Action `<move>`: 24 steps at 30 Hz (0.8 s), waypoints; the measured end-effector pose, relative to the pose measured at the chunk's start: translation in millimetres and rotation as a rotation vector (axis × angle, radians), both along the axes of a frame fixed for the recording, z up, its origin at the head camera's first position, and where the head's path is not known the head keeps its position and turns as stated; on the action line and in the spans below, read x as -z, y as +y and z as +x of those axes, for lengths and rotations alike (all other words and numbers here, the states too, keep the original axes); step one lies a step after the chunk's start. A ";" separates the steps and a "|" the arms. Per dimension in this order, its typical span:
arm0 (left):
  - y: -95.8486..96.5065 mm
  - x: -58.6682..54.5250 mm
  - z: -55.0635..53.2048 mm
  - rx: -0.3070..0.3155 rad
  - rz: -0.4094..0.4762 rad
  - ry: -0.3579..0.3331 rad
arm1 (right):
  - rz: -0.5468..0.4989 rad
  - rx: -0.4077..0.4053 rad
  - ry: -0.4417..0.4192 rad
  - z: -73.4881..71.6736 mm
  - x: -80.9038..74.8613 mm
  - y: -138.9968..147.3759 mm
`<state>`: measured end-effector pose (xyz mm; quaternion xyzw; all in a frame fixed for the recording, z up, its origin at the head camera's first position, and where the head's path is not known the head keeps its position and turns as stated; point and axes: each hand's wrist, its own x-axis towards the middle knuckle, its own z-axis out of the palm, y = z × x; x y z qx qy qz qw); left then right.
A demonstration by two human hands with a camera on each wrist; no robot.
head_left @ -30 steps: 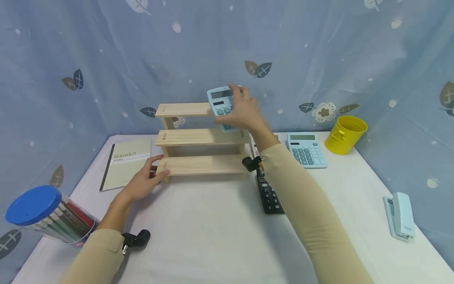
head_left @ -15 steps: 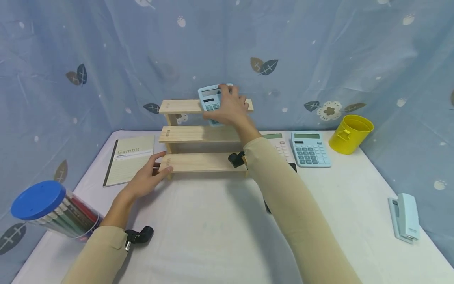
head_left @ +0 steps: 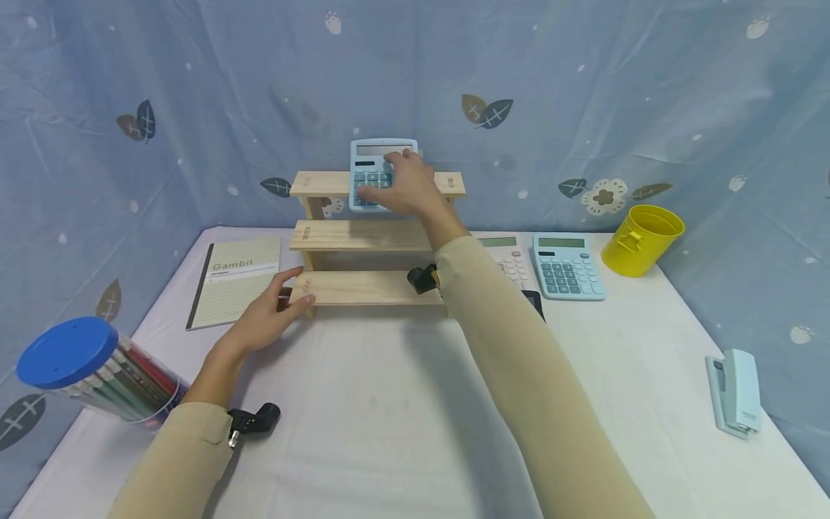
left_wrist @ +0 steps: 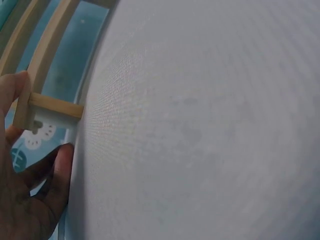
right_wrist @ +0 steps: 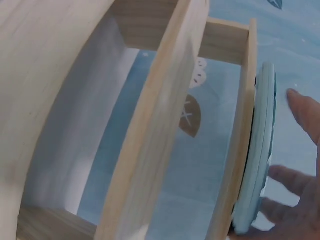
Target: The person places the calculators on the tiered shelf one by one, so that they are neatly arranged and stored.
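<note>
A light blue calculator (head_left: 362, 176) lies face up on the top board of a three-step wooden shelf (head_left: 369, 232). Over its face is my right hand (head_left: 408, 186), fingers spread and partly covering the keys and screen. In the right wrist view the thumb (right_wrist: 302, 112) stands off from the calculator (right_wrist: 260, 135), while other fingertips are right at its face. My left hand (head_left: 269, 317) grips the left end of the bottom board between thumb and fingers. The left wrist view shows that grip at the shelf's corner (left_wrist: 22, 112), with the lower fingers loosely curled below.
Right of the shelf lie a white calculator (head_left: 509, 256), another blue calculator (head_left: 567, 270) and a partly hidden black one (head_left: 534, 299). A yellow bucket (head_left: 638, 241) and stapler (head_left: 735, 393) stand farther right. Left are a notebook (head_left: 236, 281) and a blue-lidded pencil tub (head_left: 104, 375).
My right hand has carried the blue calculator left onto the top board and straightened it; the thumb now stands off from it. My left hand has kept its grip on the shelf.
</note>
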<state>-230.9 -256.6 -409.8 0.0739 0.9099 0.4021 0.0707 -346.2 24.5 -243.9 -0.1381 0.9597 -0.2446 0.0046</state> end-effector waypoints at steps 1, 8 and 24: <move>-0.8 0.0 0.0 -0.002 -0.002 -0.001 | -0.006 -0.023 -0.004 -0.6 1.0 -0.5; -2.6 0.6 -0.9 0.002 0.006 0.001 | -0.116 -0.053 -0.012 0.9 7.4 -5.7; -1.3 6.4 1.5 -0.016 0.026 -0.002 | -0.078 -0.197 0.023 -1.1 20.0 -25.9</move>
